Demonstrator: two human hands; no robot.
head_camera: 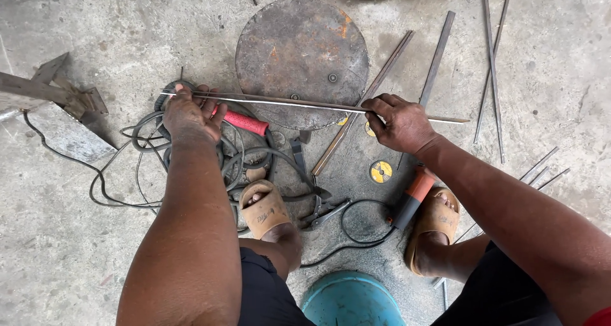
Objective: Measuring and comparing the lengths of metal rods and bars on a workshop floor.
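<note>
- Nearest you, at six o'clock, a blue round container (349, 298) is sitting between your knees, and your two sandalled feet are resting on the concrete floor (57, 237) at either side of it.
- Just beyond your feet, a tangle of black cable (137, 167) is lying at about nine o'clock, a pair of clamp pliers (324, 211) is lying near the middle, and an orange-and-black power tool (412, 198) is lying by your right foot, with a small yellow disc (381, 171) just past it.
- Your left hand (188, 114) is closing around one end of a thin metal rod (286, 102) at ten o'clock, and your right hand (398, 122) is clamping the same rod at one o'clock; the two hands are gripping well apart.
- The rod is running almost level from nine o'clock to three o'clock, dipping slightly toward your right; its long axis is lying crosswise to you, and a short tip is sticking out past your right hand.
- As far as the frame shows, the rod is looking straight and uncut between your grips, so the work on it seems to be only starting, with everything still to do.
- A red-handled tool (245, 123) is lying under the rod beside your left hand.
- Farther out, at twelve o'clock, a rusty round steel plate (299, 46) is lying flat, and flat steel strips (439, 55) are lying toward two o'clock.
</note>
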